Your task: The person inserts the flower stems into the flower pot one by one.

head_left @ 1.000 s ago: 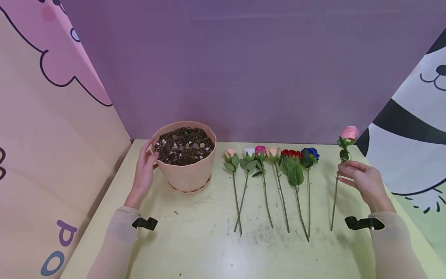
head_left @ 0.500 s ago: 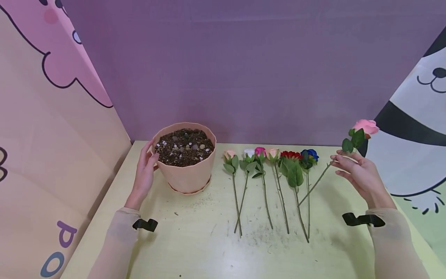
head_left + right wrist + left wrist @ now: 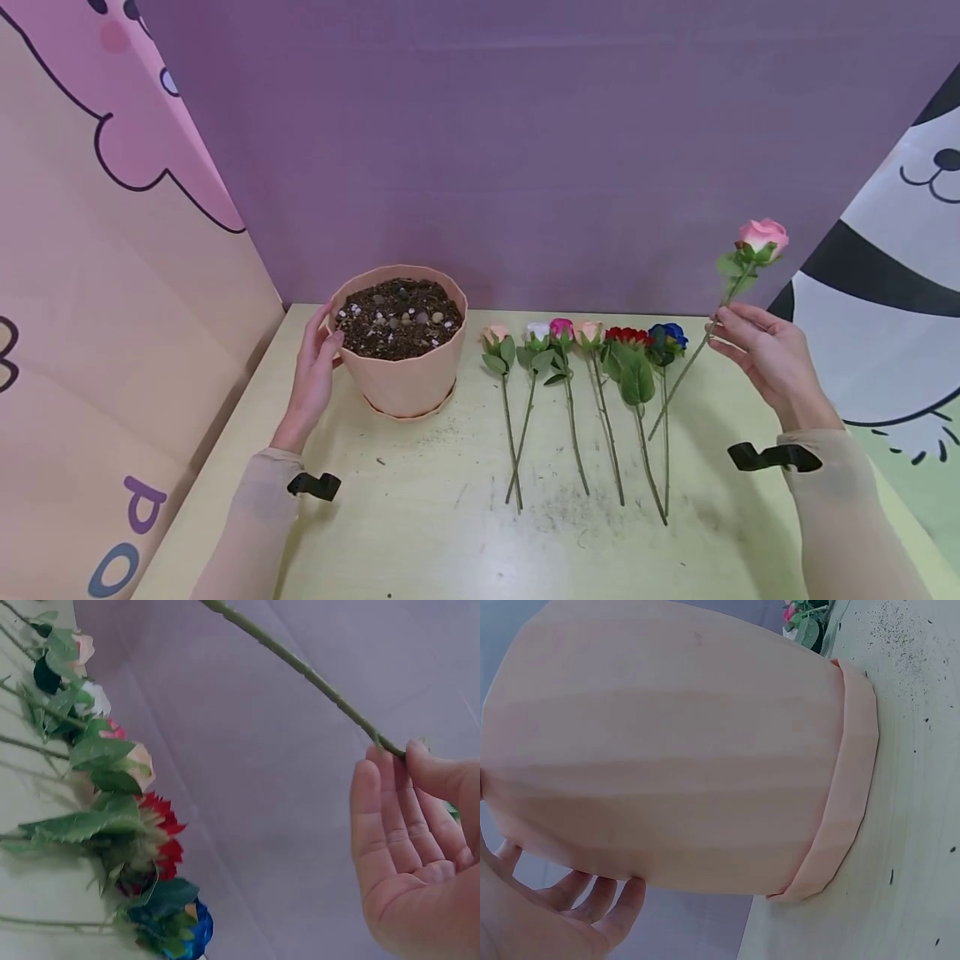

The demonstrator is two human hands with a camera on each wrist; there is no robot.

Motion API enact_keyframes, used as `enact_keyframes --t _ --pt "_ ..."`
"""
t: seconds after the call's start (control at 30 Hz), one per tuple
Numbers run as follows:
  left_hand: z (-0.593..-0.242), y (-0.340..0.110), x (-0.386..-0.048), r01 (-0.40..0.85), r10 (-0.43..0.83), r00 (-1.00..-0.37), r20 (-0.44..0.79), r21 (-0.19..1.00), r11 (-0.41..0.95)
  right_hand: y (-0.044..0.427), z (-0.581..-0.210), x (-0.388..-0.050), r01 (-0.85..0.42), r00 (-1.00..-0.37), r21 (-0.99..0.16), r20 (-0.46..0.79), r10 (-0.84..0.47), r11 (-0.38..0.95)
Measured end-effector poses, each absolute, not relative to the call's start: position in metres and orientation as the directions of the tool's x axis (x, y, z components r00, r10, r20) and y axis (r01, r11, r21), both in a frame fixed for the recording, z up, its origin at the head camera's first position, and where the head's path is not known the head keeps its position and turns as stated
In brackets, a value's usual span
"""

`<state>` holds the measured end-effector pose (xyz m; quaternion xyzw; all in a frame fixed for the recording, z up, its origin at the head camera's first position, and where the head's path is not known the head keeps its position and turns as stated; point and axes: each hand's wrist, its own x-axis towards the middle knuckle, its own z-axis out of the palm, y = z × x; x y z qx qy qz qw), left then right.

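On the left of the head view, my left hand [image 3: 311, 375] holds the side of a pink flowerpot [image 3: 405, 387], its thumb near the rim. The left wrist view shows the fingers [image 3: 622, 911] curved against the pot wall [image 3: 667, 765]. Dark soil [image 3: 397, 321] with pebbles and white bits fills the pot. My right hand [image 3: 776, 358] pinches the stem of a pink artificial rose [image 3: 765, 237] between thumb and fingers. The rose is raised and tilted, bloom up to the right, with the stem [image 3: 307, 671] slanting down left towards the blue flower.
Several artificial flowers lie in a row right of the pot: peach, white, magenta, another peach, a red flower [image 3: 628, 336] and a blue flower [image 3: 671, 335]. Two stems cross. Soil crumbs dot the pale table [image 3: 450, 550]. A purple backdrop [image 3: 487, 167] stands behind.
The pink rose has gone from nearly upright to tilted and has risen, its stem end swinging left. My right hand has moved slightly up and left. The left hand stays on the pot.
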<state>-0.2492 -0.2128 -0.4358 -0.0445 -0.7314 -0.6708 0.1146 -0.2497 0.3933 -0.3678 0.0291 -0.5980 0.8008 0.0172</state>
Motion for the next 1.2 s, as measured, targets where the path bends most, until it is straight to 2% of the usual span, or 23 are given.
enact_keyframes --t 0.23,0.5,0.8,1.2 --pt "-0.438 -0.212 -0.251 0.228 -0.098 -0.967 0.237 0.969 0.091 0.377 -0.352 -0.258 -0.106 -0.994 -0.951 0.095 0.052 -0.292" --pt "-0.439 -0.211 -0.253 0.224 -0.116 -0.966 0.233 0.971 0.087 0.351 -0.334 -0.265 -0.154 -0.987 -0.887 0.154 0.036 -0.436" --pt "-0.441 -0.213 -0.254 0.227 -0.107 -0.966 0.237 0.969 0.098 0.321 -0.315 -0.272 -0.197 -0.98 -0.883 0.194 0.052 -0.426" --pt "-0.44 -0.216 -0.255 0.221 -0.099 -0.968 0.231 0.97 0.103 0.288 -0.292 -0.279 -0.219 -0.971 -0.846 0.238 0.022 -0.487"
